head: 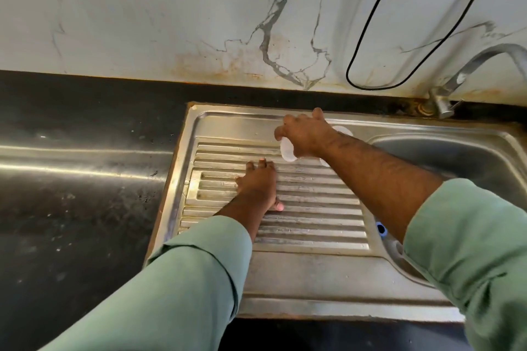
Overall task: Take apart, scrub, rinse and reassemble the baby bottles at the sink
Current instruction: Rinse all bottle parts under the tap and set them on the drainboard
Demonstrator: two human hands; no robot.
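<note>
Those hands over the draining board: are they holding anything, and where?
The right hand reaches down over clear plastic bottle parts on the draining board; whether it grips them cannot be told. The left hand rests flat on the ridges, holding nothing.

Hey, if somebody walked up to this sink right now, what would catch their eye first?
Probably the two green-sleeved arms reaching over the ribbed steel draining board. The right hand is at the board's far edge, over some clear plastic bottle parts, while the left hand rests flat on the ribs. After that, the black cable looping down the marble wall beside the tap.
</note>
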